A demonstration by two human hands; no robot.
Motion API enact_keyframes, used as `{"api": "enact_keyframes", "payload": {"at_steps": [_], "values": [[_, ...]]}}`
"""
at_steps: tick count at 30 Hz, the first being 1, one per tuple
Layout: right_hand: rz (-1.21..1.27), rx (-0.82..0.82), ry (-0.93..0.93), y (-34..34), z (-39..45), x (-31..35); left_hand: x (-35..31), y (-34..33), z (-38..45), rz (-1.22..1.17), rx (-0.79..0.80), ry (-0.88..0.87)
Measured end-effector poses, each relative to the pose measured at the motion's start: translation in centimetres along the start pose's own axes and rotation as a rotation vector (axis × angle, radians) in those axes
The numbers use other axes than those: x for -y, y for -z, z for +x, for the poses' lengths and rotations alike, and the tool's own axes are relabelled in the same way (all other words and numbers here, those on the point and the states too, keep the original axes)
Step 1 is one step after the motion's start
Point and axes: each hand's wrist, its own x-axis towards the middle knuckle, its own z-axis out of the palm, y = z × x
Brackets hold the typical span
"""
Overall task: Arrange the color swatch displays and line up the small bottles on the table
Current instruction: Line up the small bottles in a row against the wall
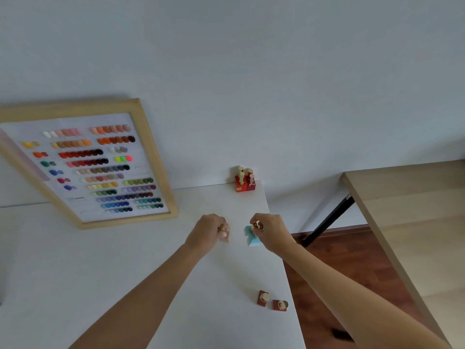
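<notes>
Bottle line-up in hand. My left hand pinches what appears to be a pale pink bottle; my right hand grips a teal bottle, both just nearer me than the red bottle cluster. Next: set them in line beside it.

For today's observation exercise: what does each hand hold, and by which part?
Right hand: teal bottle, gripped at its cap. Left hand: pale pink bottle, fingers round its top.
</notes>
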Motion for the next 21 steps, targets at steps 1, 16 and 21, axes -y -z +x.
{"api": "enact_keyframes", "payload": {"at_steps": [1, 16, 21], "values": [[0.002, -0.002, 0.006, 0.1, 0.9, 0.4, 0.2, 0.2, 0.7, -0.001, -0.012, 0.012], [-0.03, -0.036, 0.043, -0.7, 14.1, 4.2, 3.1, 3.1, 11.1, -0.07, -0.032, 0.061], [-0.122, -0.046, 0.054, -1.6, 15.8, 4.9, 3.4, 2.6, 12.8, -0.059, -0.064, 0.062]]}}
